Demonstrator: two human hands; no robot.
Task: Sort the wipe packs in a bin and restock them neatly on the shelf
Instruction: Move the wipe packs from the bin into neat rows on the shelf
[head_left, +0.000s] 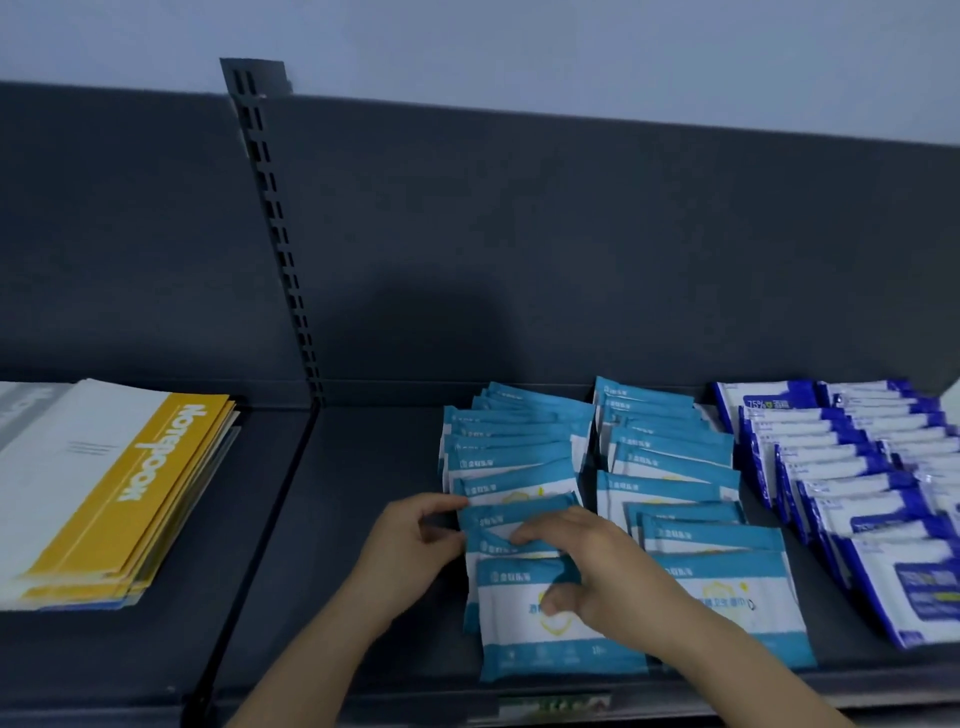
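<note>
Several light-blue wipe packs (519, 457) lie overlapped in a row running from the back of the dark shelf (374, 467) to its front edge. My left hand (415, 540) pinches the left edge of one pack (511, 512) in the middle of that row. My right hand (587, 561) reaches over from the right, fingers curled on the same pack and thumb on the front pack (550, 644). A second light-blue row (675, 467) sits just to the right. Dark-blue-and-white packs (841, 467) fill two rows at the far right.
A stack of yellow and white booklets (114, 493) lies on the neighbouring shelf section at the left. A slotted upright post (275, 234) divides the two sections. Bare shelf lies between the post and the light-blue rows. No bin is in view.
</note>
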